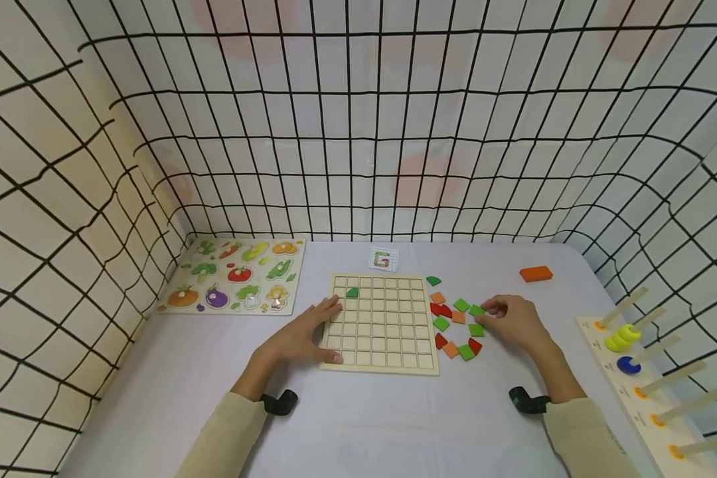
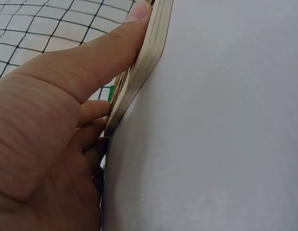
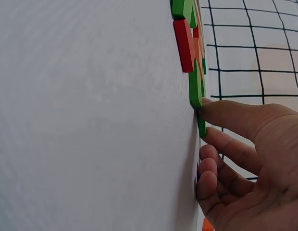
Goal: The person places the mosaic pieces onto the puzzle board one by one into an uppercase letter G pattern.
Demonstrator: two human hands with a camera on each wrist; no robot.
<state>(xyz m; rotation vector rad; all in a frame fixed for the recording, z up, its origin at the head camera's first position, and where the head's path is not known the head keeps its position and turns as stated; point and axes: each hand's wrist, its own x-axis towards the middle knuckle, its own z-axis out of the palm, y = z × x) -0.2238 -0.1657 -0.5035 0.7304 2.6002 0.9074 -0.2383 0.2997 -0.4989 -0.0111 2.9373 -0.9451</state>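
Note:
A pale wooden grid board (image 1: 379, 335) lies flat on the table, with one green rounded tile (image 1: 352, 292) in a cell near its upper left. My left hand (image 1: 301, 335) rests on the board's left edge, fingers extended and thumb over the lower corner. In the left wrist view, the thumb lies along the board's side (image 2: 149, 57). To the right of the board, my right hand (image 1: 514, 322) pinches a green square tile (image 1: 476, 310) between thumb and index finger, low at the table. Loose green, red and orange tiles (image 1: 458, 317) lie between hand and board.
A small card with a coloured G pattern (image 1: 384, 259) lies behind the board. The vegetable puzzle (image 1: 233, 275) is at back left, an orange block (image 1: 536, 273) at back right. A peg stand (image 1: 639, 392) with rings runs along the right side. Black-lined white walls surround the table.

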